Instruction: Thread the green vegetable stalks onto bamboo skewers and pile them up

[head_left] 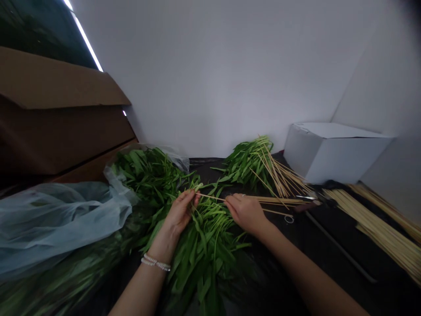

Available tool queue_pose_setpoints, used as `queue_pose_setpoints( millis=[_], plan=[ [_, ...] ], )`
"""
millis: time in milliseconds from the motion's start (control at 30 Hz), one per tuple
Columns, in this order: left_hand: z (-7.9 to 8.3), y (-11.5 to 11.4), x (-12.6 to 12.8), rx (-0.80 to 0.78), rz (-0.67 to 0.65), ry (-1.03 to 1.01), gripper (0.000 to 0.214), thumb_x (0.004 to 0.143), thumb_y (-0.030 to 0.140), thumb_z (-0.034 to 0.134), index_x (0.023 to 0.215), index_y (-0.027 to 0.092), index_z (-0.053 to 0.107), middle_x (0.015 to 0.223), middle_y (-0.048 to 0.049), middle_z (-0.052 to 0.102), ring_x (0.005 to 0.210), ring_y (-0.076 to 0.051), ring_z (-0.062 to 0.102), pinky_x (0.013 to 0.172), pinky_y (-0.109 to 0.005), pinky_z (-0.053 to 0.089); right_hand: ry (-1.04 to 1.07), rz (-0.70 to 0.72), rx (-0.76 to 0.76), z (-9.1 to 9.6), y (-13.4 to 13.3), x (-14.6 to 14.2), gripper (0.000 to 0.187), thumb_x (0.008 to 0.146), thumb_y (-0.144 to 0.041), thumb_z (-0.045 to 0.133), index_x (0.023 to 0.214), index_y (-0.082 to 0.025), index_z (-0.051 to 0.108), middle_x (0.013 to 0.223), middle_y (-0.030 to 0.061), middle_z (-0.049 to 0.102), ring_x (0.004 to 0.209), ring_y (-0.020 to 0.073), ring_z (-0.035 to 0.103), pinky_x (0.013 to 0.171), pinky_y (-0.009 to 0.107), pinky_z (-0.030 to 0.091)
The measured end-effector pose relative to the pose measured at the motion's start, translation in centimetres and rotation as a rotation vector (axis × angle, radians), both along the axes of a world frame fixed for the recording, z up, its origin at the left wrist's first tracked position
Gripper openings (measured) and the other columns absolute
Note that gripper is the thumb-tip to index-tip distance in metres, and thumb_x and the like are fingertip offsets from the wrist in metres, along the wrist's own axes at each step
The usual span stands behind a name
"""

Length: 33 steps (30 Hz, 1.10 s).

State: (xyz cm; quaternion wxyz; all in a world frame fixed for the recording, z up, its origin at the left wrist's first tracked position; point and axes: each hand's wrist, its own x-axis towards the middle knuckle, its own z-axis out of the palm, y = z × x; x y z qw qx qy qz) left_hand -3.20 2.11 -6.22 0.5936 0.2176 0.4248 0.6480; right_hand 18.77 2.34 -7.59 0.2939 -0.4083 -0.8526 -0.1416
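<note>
My right hand (pixel 245 213) is closed on a thin wooden skewer (pixel 212 197), which points left toward my other hand. My left hand (pixel 180 210), with pale beaded bracelets at the wrist, pinches leafy green stems (pixel 198 187) where the skewer's tip meets them. How far the tip goes in is hidden by the fingers. Below both hands lies a loose pile of long-leaved greens (pixel 207 245). More skewers (pixel 279 200) reach out to the right from behind my right hand; I cannot tell whether it holds them too.
Beyond my right hand rests a bunch of greens on skewers (pixel 253 160). Bare skewers (pixel 378 224), a knife (pixel 307 204) and a metal ring (pixel 289 219) lie right. A white box (pixel 342 153) stands behind. Left are bagged greens (pixel 144 171), clear plastic (pixel 66 219) and a cardboard box (pixel 66 131).
</note>
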Motion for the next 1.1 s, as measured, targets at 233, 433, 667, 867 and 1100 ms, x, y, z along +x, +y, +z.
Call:
queue_pose_setpoints(
  millis=[233,433,667,867,1100],
  plan=[
    [0.21,-0.15,-0.02,-0.036,-0.055,-0.092,0.006,0.082,0.009,0.064,0.082,0.013,0.067,0.072,-0.0018,0.069,0.062,-0.009,0.064,0.054,-0.015,0.053,-0.078,0.017,-0.057,-0.63,-0.05,-0.17,0.034,0.093,-0.019,0.044,0.126,-0.022,0.055,0.086,0.0036,0.066,0.074,0.0154,0.061,0.059,0.027,0.035],
    [0.26,-0.07,0.11,-0.046,-0.061,-0.139,0.009,0.086,0.009,0.059,0.085,0.012,0.067,0.073,-0.0024,0.069,0.062,-0.009,0.065,0.054,-0.016,0.053,-0.098,0.013,-0.115,-0.48,-0.23,-0.37,0.037,0.093,-0.018,0.043,0.128,-0.021,0.054,0.088,0.0050,0.067,0.075,0.0156,0.062,0.061,0.026,0.038],
    [0.10,-0.16,0.34,-0.041,-0.077,-0.138,0.013,0.088,0.008,0.056,0.082,0.011,0.067,0.071,-0.0026,0.069,0.060,-0.008,0.064,0.053,-0.015,0.053,-0.134,-0.012,-0.198,-0.39,-0.35,-0.54,0.040,0.095,-0.020,0.038,0.132,-0.022,0.050,0.094,0.0058,0.067,0.081,0.0160,0.062,0.065,0.025,0.040],
    [0.04,-0.11,0.32,-0.053,-0.076,-0.147,0.014,0.088,0.008,0.055,0.083,0.011,0.068,0.071,-0.0026,0.069,0.061,-0.008,0.064,0.055,-0.016,0.053,-0.117,-0.011,-0.243,-0.40,-0.47,-0.67,0.040,0.095,-0.020,0.037,0.133,-0.022,0.049,0.098,0.0068,0.067,0.085,0.0160,0.063,0.068,0.024,0.041],
    [-0.30,0.02,0.33,-0.050,-0.072,-0.167,0.007,0.083,0.008,0.064,0.078,0.013,0.067,0.072,-0.0011,0.068,0.062,-0.008,0.064,0.056,-0.015,0.052,-0.040,0.016,-0.264,-0.73,-0.54,-1.02,0.037,0.097,-0.021,0.034,0.129,-0.022,0.053,0.099,0.0064,0.068,0.090,0.0150,0.064,0.075,0.023,0.043]
  ],
)
